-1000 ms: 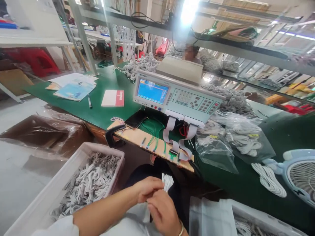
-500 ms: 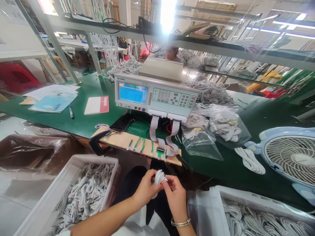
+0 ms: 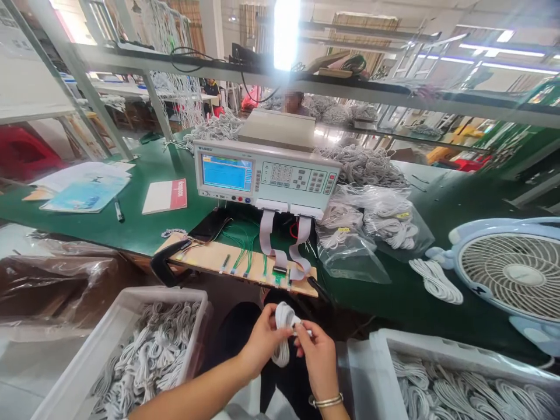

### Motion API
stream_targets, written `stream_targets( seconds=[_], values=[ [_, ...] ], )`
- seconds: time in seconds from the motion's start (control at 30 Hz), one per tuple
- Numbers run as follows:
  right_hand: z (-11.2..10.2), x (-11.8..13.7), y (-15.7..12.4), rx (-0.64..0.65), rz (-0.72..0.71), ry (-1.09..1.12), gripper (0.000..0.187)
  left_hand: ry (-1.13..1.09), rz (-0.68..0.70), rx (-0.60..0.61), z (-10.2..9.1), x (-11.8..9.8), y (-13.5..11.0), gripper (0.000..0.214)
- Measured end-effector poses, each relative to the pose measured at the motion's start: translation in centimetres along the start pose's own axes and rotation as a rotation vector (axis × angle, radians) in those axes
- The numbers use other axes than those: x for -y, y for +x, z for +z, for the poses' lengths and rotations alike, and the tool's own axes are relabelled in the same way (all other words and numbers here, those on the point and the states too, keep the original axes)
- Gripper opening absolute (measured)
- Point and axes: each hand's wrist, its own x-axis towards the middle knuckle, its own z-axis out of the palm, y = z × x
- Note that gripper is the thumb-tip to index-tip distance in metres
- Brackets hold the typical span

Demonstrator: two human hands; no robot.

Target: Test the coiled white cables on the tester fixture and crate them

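A coiled white cable (image 3: pixel 282 351) hangs between my hands above my lap, just in front of the bench edge. My left hand (image 3: pixel 261 338) is closed around the coil's left side, thumb across the front. With fingertips pinched together, my right hand (image 3: pixel 315 350) grips a white end of the same cable at the coil's right; a small dark bit shows at the pinch. Beyond them, a wooden board (image 3: pixel 210 262) with green wires and connectors is clamped to the bench. Grey ribbon cables (image 3: pixel 268 230) run from it up to a tester (image 3: pixel 262 175) with a lit blue screen.
Bins of coiled cables flank me: one at left (image 3: pixel 109 309), another at right (image 3: pixel 385 361). Bagged cables (image 3: pixel 350 251), a loose coil (image 3: pixel 436 281) and a fan (image 3: pixel 516 271) occupy the bench's right. Papers (image 3: pixel 87 186) and a booklet (image 3: pixel 164 196) lie left. Another person sits behind the tester.
My right hand has drawn slightly right and down from the coil, pinching the cable's end. More of the coil now shows below my left hand. The view has shifted a little.
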Motion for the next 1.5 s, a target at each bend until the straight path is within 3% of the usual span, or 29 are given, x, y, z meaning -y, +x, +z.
stream_targets(
  seconds=[0.07, 0.13, 0.23, 0.37, 0.5, 0.6, 0.7, 0.9, 1.07, 1.3, 1.4, 1.5],
  values=[
    [0.2, 0.0, 0.1, -0.024, 0.016, 0.054, 0.029, -0.121, -0.104, -0.008, -0.2, -0.3, 0.0, 0.049],
    [0.4, 0.3, 0.3, 0.018, 0.028, 0.041, 0.028, -0.105, -0.114, 0.014, -0.4, -0.8, -0.1, 0.054],
    [0.6, 1.5, 0.6, 0.182, 0.05, 0.007, 0.027, 0.077, -0.031, 0.036, -0.6, -1.5, -0.2, 0.042],
    [0.6, 3.2, 0.8, 0.333, -0.047, 0.047, 0.026, 0.134, -0.073, -0.068, -0.3, -1.7, 0.4, 0.036],
    [0.7, 3.5, 1.8, 0.253, -0.04, 0.044, 0.028, 0.085, -0.007, -0.118, -0.4, -1.4, 1.7, 0.035],
    [0.9, 3.2, 3.1, 0.2, 0.014, 0.062, 0.03, 0.207, 0.101, -0.095, -1.0, -1.8, 2.4, 0.031],
    [1.1, 3.2, 4.0, 0.228, -0.002, 0.037, 0.027, 0.273, 0.007, -0.044, -1.7, -2.9, 2.6, 0.03],
    [1.8, 3.3, 4.6, 0.244, 0.025, 0.1, 0.024, 0.137, -0.174, 0.017, -2.5, -5.1, 2.9, 0.03],
    [2.8, 2.7, 4.5, 0.142, 0.104, 0.249, 0.025, 0.051, -0.211, 0.017, -3.0, -5.7, 3.0, 0.028],
    [0.9, 3.0, 3.3, 0.169, -0.102, -0.101, 0.03, -0.083, -0.153, -0.106, -1.5, -4.9, 2.9, 0.024],
    [0.3, 2.5, 2.5, 0.169, -0.063, -0.079, 0.032, -0.23, -0.119, -0.189, -0.6, -4.1, 2.7, 0.025],
    [0.4, 1.8, 2.1, 0.155, 0.022, 0.063, 0.034, -0.349, -0.124, -0.175, -0.4, -3.4, 2.6, 0.026]
  ],
)
